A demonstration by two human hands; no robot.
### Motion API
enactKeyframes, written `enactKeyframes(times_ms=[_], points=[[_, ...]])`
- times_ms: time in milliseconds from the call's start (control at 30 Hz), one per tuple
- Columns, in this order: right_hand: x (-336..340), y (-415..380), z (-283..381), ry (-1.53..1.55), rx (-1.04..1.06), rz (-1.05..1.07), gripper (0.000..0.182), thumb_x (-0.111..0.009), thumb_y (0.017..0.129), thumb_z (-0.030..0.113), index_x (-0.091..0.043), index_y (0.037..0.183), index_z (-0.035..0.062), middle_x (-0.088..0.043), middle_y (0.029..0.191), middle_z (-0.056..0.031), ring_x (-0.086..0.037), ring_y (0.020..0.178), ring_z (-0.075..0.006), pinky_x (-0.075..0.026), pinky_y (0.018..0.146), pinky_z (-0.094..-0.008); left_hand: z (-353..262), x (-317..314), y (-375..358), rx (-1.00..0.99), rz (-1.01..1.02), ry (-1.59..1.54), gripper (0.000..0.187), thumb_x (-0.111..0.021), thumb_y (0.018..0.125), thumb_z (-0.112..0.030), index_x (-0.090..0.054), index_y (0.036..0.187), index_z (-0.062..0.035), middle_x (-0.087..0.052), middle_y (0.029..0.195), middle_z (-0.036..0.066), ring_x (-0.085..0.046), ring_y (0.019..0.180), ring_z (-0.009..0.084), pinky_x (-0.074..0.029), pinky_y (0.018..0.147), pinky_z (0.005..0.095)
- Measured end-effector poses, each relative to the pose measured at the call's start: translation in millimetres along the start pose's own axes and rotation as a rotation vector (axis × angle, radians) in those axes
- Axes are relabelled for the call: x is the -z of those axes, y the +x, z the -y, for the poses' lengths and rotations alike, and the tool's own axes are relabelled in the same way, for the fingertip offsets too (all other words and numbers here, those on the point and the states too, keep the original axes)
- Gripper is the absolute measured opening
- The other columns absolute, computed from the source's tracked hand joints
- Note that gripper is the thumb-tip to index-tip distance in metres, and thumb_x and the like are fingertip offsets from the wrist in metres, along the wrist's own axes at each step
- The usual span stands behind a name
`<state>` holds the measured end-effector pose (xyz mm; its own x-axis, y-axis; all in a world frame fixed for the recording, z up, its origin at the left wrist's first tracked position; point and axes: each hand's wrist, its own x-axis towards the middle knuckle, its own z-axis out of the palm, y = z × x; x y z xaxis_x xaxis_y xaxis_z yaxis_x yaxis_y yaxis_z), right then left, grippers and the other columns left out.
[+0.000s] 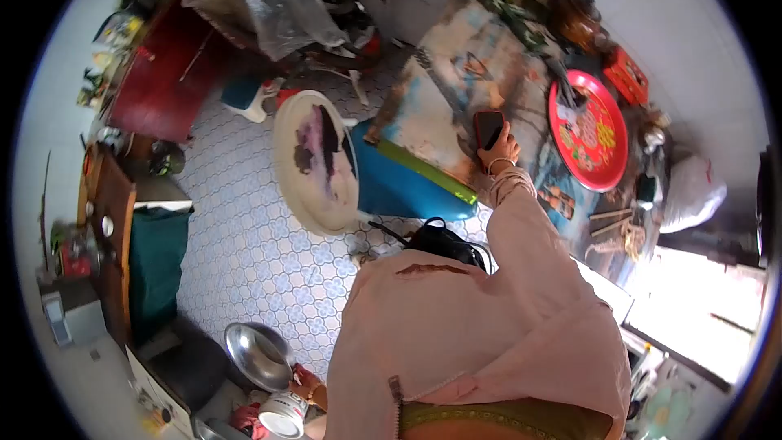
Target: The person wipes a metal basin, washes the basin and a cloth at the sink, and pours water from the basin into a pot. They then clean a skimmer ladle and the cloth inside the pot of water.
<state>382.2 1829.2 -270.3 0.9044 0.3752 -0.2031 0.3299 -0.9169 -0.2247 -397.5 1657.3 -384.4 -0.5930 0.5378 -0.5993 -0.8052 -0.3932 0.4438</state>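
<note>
My right hand [503, 153] is reached out over the worn, paint-stained tabletop [444, 110], its fingers closed around the lower part of a dark-screened smartphone [489, 129] in a red case. A bangle circles that wrist. Low on the left, my left hand [305, 381] is at the rim of a shiny metal bowl [259, 356], its fingers apparently closed on the edge; the arm behind it is mostly hidden by my jacket. Just below that hand is a white tub [283, 415]. Right of the phone lies a red tray [588, 175] with a bright pattern.
A stained, cream oval stool [305, 204] stands left of the table on the patterned tile floor [252, 261]. A black bag [446, 242] lies below the table. Plastic sheeting [285, 8] covers a wheeled vehicle behind. A wooden cabinet [118, 220] lines the left wall.
</note>
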Motion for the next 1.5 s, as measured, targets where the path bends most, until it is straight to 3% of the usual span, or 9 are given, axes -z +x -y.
enactKeyframes(times_ms=[100,167,367,433,700,800,1033,1133,1500], points=[[4.1,3.1,-36.7,0.034,-0.003,-0.044,0.102,-0.072,0.056,0.028,-0.008,0.135,0.0184,-0.036,0.123,-0.0141,-0.034,0.112,-0.0351,-0.031,0.093,-0.0423,-8.5,-4.8,17.6,0.007,0.001,0.085,0.038,-0.049,0.077,-0.014,-0.040,0.105,0.0102,-0.049,0.097,0.020,-0.049,0.086,0.0296,-0.045,0.075,0.0401],[3.5,3.3,-53.6,0.091,-0.026,-0.056,0.104,-0.072,0.052,0.027,-0.009,0.134,0.0150,-0.034,0.124,-0.0168,-0.032,0.113,-0.0372,-0.030,0.095,-0.0401,-14.8,-19.9,19.9,0.257,-0.086,0.052,0.042,-0.049,0.077,-0.015,-0.039,0.108,0.0102,-0.049,0.100,0.020,-0.049,0.090,0.0285,-0.044,0.077,0.0388],[-0.9,1.2,-77.2,0.131,-0.048,-0.165,0.103,-0.073,0.051,0.023,-0.011,0.134,0.0145,-0.038,0.121,-0.0145,-0.034,0.111,-0.0356,-0.031,0.093,-0.0425,-10.7,-71.9,30.5,0.088,0.074,0.288,0.050,-0.050,0.078,-0.015,-0.032,0.120,0.0071,-0.041,0.120,0.022,-0.042,0.110,0.0329,-0.034,0.096,0.0423],[0.2,-0.3,-77.0,0.135,-0.065,-0.168,0.104,-0.073,0.051,0.022,-0.011,0.134,0.0143,-0.037,0.121,-0.0145,-0.034,0.111,-0.0355,-0.030,0.093,-0.0426,-15.9,-84.7,41.7,0.629,0.326,-0.014,0.051,-0.050,0.077,-0.014,-0.032,0.120,0.0069,-0.041,0.120,0.022,-0.041,0.110,0.0334,-0.034,0.097,0.0424],[-22.7,11.4,-113.9,0.200,0.046,-0.193,0.096,-0.072,0.057,0.025,-0.015,0.133,0.0107,-0.044,0.116,-0.0171,-0.042,0.105,-0.0356,-0.034,0.090,-0.0409,-12.2,-116.9,69.2,1.113,0.357,-0.096,0.054,-0.052,0.074,-0.012,-0.032,0.120,0.0079,-0.039,0.122,0.022,-0.040,0.109,0.0355,-0.039,0.091,0.0411],[-29.7,26.5,-146.8,0.409,0.074,-0.181,0.078,-0.066,0.065,0.023,-0.025,0.129,0.0056,-0.054,0.101,-0.0165,-0.052,0.093,-0.0323,-0.040,0.082,-0.0382,-11.9,-119.3,69.0,0.418,-0.308,-0.119,0.060,-0.056,0.076,-0.039,-0.030,0.130,-0.0307,-0.046,0.114,0.021,-0.057,0.067,0.0282,-0.048,0.048,0.0342],[-38.2,40.1,-174.3,0.637,-0.019,-0.080,0.045,-0.049,0.073,0.015,-0.046,0.116,0.0032,-0.061,0.087,-0.0141,-0.059,0.080,-0.0272,-0.045,0.072,-0.0354,1.0,-103.5,55.6,0.073,-0.178,0.223,0.056,-0.054,0.077,-0.036,-0.032,0.127,-0.0237,-0.046,0.114,0.020,-0.055,0.074,0.0286,-0.046,0.057,0.0347],[-39.7,37.8,-175.7,0.621,0.025,-0.161,0.043,-0.051,0.075,0.015,-0.046,0.114,0.0008,-0.061,0.080,-0.0109,-0.058,0.074,-0.0204,-0.044,0.069,-0.0300,0.0,-101.1,53.0,0.047,-0.163,0.252,0.054,-0.054,0.078,-0.034,-0.033,0.126,-0.0207,-0.046,0.114,0.020,-0.054,0.077,0.0288,-0.046,0.060,0.0349],[-34.5,40.9,-176.8,0.604,0.017,-0.098,0.040,-0.048,0.074,0.014,-0.051,0.112,0.0046,-0.062,0.088,-0.0136,-0.060,0.082,-0.0248,-0.045,0.072,-0.0325,1.1,-103.4,49.9,-0.001,-0.143,0.306,0.049,-0.051,0.079,-0.028,-0.036,0.121,-0.0096,-0.047,0.114,0.020,-0.051,0.089,0.0296,-0.043,0.073,0.0356]])
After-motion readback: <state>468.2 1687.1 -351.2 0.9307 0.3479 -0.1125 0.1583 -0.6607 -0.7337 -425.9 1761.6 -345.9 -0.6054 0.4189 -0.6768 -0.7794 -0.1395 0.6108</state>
